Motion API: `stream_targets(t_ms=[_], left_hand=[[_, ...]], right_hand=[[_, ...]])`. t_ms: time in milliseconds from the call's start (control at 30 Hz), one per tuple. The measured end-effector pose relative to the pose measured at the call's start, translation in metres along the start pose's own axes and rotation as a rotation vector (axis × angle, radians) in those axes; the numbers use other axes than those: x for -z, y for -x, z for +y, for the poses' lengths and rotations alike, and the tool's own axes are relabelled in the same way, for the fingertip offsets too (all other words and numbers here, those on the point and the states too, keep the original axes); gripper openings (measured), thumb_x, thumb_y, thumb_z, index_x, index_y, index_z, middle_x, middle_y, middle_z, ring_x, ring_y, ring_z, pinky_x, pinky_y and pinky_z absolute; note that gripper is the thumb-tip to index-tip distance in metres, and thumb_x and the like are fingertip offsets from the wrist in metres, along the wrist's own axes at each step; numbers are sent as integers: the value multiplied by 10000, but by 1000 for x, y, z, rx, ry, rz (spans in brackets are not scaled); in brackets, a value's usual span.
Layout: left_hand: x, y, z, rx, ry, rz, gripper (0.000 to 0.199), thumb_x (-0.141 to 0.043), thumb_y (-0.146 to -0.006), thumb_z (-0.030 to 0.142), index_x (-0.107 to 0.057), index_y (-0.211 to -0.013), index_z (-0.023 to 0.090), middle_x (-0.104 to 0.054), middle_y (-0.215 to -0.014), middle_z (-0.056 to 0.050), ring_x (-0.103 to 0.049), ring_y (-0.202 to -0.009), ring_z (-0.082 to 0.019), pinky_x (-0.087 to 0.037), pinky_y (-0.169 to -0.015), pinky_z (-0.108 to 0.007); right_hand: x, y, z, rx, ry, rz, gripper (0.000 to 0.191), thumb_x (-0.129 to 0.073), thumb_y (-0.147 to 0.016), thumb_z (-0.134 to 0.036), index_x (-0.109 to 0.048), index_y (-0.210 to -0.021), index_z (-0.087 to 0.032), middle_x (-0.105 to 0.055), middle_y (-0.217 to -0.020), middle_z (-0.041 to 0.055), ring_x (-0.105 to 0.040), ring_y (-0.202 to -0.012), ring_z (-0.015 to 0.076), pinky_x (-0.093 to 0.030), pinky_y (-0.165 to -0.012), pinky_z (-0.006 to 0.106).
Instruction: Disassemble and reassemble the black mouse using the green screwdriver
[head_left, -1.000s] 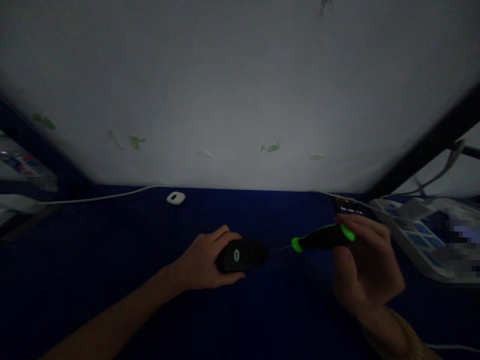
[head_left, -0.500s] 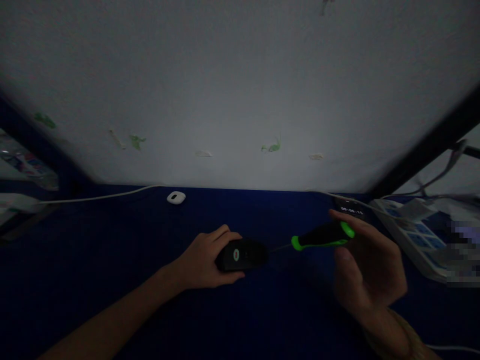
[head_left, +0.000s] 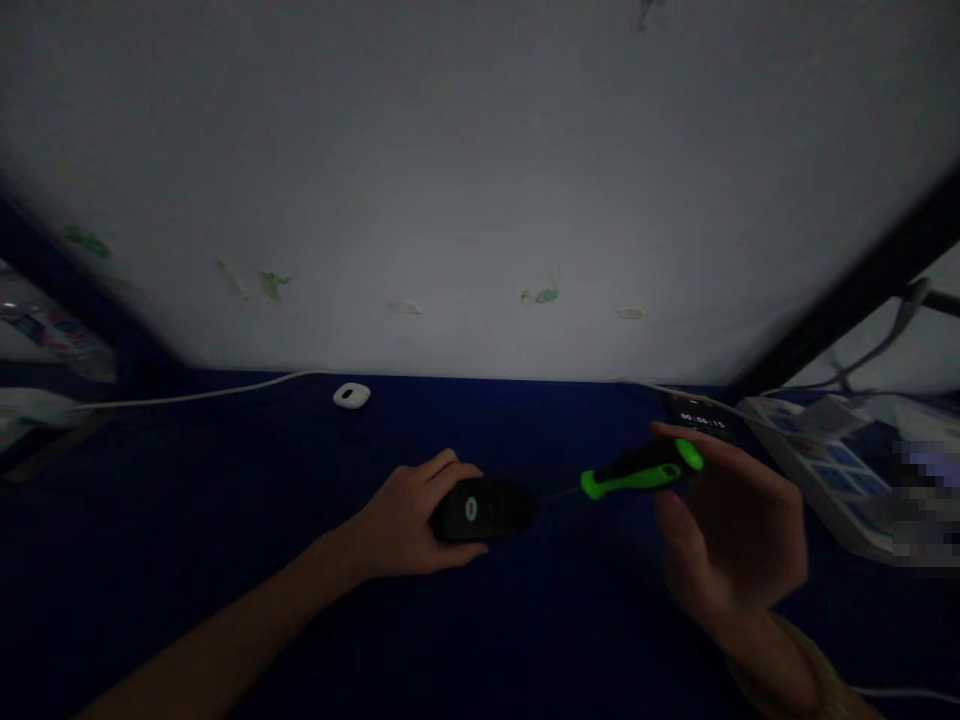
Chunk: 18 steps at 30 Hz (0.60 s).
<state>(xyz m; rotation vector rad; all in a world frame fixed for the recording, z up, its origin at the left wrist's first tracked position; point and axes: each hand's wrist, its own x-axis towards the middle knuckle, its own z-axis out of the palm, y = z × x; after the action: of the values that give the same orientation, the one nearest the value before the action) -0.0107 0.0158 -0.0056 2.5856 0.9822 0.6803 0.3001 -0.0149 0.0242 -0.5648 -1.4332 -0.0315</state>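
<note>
My left hand (head_left: 409, 520) is closed around one end of a black computer mouse (head_left: 495, 512), which rests on the blue tabletop. A small oval sticker shows on the mouse. My right hand (head_left: 739, 535) grips a screwdriver (head_left: 637, 470) with a black and bright green handle, its fingers and thumb near the handle's rear end. The thin shaft points left, and its tip meets the right end of the mouse; in the dim light I cannot tell exactly where it sits.
A small white oval device (head_left: 352, 396) lies near the wall. At the right are a phone (head_left: 701, 415) showing a timer and a compartmented tray (head_left: 840, 480) with clear packaging. White cables (head_left: 225, 395) run along the back. A plastic bottle (head_left: 56, 325) stands at the far left.
The screwdriver handle has turned about its axis, showing more of its green strip. My right hand has shifted slightly left. My left hand and the mouse stay put.
</note>
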Motion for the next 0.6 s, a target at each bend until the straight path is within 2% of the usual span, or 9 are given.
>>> stream_targets(t_ms=[67, 167, 267, 367, 467, 600], left_hand=[[0, 1, 0, -10, 1, 7, 681, -880, -806, 522, -548, -1333, 246, -664, -1132, -49, -742, -886, -230, -582, -723, -369], [0, 1, 1, -6, -8, 13, 684, -893, -797, 510, -548, -1328, 248, -666, -1130, -52, -741, -899, -235, -573, -722, -359], [0, 0, 0, 0, -4, 9, 683, -893, -797, 497, -543, -1332, 255, -662, -1126, -46, -737, -876, -224, -570, -718, -354], [0, -1, 0, 2, 7, -4, 682, -885, -803, 499, -538, -1338, 258, -660, -1140, -46, -735, -884, -220, -577, -733, -359], [1, -1, 0, 15, -3, -15, 678, -881, -807, 504, -540, -1339, 257, -660, -1148, -50, -738, -910, -228, -578, -739, -363], [1, 0, 0, 3, 18, -8, 678, -885, -806, 495, -544, -1341, 255, -662, -1140, -46, -735, -894, -220, -576, -721, -356]], right_hand=[[-1, 0, 1, -12, -9, -12, 638, -754, -839, -47, -656, -1441, -232, -745, -1320, 88, -754, -1181, 303, -626, -971, 508], [-2, -1, 0, -4, 74, 1, 712, -838, -765, -54, -679, -1423, -274, -744, -1320, 64, -729, -1202, 292, -602, -1035, 512], [-3, -2, -2, -37, 33, 21, 672, -788, -811, -20, -677, -1419, -281, -763, -1261, 51, -772, -1120, 271, -628, -973, 484], [-2, -2, -4, -55, -3, 2, 577, -742, -877, -66, -668, -1419, -251, -756, -1284, 86, -767, -1155, 305, -623, -968, 521], [0, -2, -3, -29, 80, 5, 602, -810, -842, -101, -686, -1403, -279, -751, -1271, 69, -738, -1155, 292, -600, -1003, 516], [1, -3, -1, -55, 64, 15, 608, -770, -859, -71, -680, -1417, -295, -764, -1250, 49, -775, -1092, 281, -626, -932, 500]])
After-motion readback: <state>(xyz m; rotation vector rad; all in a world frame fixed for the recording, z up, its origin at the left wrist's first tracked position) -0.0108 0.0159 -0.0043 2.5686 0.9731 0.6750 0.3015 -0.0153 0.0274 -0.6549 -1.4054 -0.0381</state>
